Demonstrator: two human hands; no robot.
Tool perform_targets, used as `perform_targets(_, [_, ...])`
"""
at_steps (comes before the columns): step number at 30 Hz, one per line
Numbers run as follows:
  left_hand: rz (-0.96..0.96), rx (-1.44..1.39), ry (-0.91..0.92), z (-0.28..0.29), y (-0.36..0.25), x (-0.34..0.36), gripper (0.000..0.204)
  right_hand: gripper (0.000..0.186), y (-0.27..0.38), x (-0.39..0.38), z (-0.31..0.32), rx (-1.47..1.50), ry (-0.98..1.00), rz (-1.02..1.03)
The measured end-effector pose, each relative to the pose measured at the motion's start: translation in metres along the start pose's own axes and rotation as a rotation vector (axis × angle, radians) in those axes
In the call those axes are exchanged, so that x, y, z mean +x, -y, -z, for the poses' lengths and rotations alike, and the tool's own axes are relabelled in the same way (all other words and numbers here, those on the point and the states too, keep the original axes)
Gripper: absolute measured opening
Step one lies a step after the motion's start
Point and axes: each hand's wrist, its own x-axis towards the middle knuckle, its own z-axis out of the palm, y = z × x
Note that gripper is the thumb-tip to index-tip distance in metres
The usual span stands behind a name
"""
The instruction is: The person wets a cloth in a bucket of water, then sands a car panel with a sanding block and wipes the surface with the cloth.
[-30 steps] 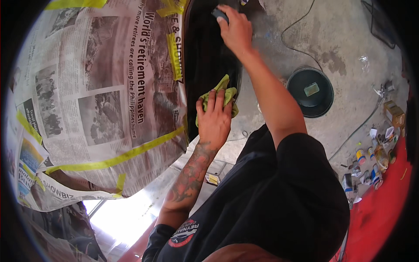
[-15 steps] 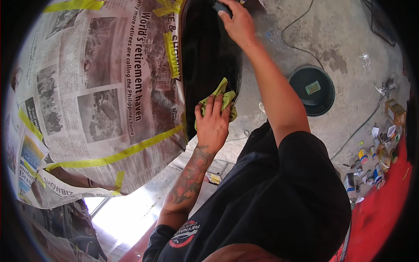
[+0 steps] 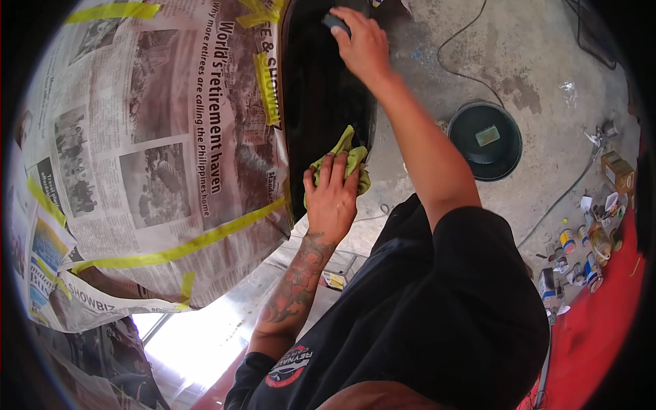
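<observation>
The dark block (image 3: 333, 23) lies at the far end of the black panel (image 3: 324, 82), drawn slightly back since half a second ago, suggesting a rubbing stroke. The right hand's (image 3: 364, 48) fingers clamp it. Near the panel's near end, the left hand's (image 3: 333, 199) fingers, slightly apart, cover a green cloth (image 3: 352, 158) (gripped or merely pressed, I cannot tell). Newspaper (image 3: 171, 102) borders the panel's left; a bucket (image 3: 456, 121) stands right.
</observation>
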Motion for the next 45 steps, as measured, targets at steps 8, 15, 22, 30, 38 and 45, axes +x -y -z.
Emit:
perform_targets(8, [-0.010, 0.035, 0.018, 0.000, 0.001, 0.000, 0.035, 0.035, 0.007, -0.003, 0.000, 0.071, -0.040, 0.018])
perform_targets(15, [-0.007, 0.026, 0.041, 0.000, 0.002, 0.001, 0.037, 0.035, 0.007, 0.000, -0.002, 0.060, 0.120, -0.118])
perform_targets(22, [-0.013, 0.024, 0.038, 0.001, 0.002, 0.000, 0.039, 0.034, 0.000, 0.007, -0.010, 0.063, -0.077, -0.071])
perform_targets(30, [-0.018, 0.014, 0.048, 0.003, 0.004, 0.001, 0.038, 0.035, 0.000, 0.012, -0.009, 0.132, -0.117, -0.044])
perform_targets(38, [-0.015, 0.006, 0.049, 0.004, 0.004, 0.003, 0.037, 0.035, 0.016, -0.010, 0.011, 0.063, 0.167, -0.165])
perform_targets(45, [-0.017, -0.002, 0.055, 0.005, 0.005, 0.002, 0.039, 0.036, -0.004, 0.002, 0.000, 0.036, -0.044, 0.030])
